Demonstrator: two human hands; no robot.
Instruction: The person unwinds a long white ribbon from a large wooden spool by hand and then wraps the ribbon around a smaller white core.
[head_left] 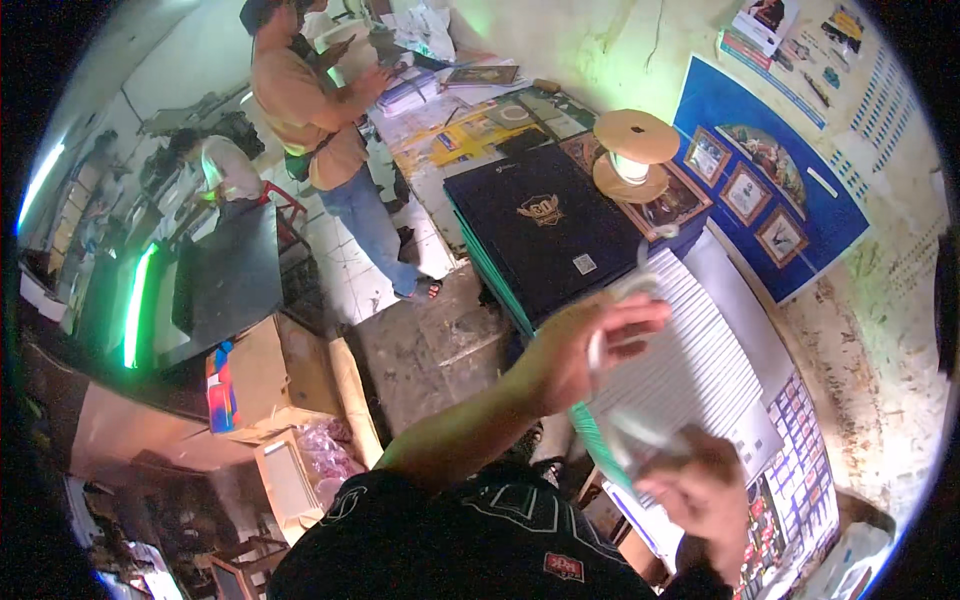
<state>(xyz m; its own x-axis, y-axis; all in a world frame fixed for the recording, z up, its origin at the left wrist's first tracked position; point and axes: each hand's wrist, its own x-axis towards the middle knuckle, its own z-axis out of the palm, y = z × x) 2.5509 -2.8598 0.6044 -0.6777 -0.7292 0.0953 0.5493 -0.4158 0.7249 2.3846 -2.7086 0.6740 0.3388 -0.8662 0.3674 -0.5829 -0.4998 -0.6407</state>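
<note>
My left hand is raised over the near part of the worktable, fingers loosely bent, with a white ribbon looped about it. Nearer to me and to its right, my right hand is closed and smeared by motion. A blurred stretch of the ribbon runs between the two hands. Beneath them lies a sheet with many parallel white strips. Beyond it rises a stack of dark blue covers with a gold emblem on top. At its far right corner stands a spool with brown flanges and white ribbon on its core.
A person stands at the table's far end; another person sits at the left. Cardboard boxes stand on my left, near a dark table. A blue poster hangs on the right wall.
</note>
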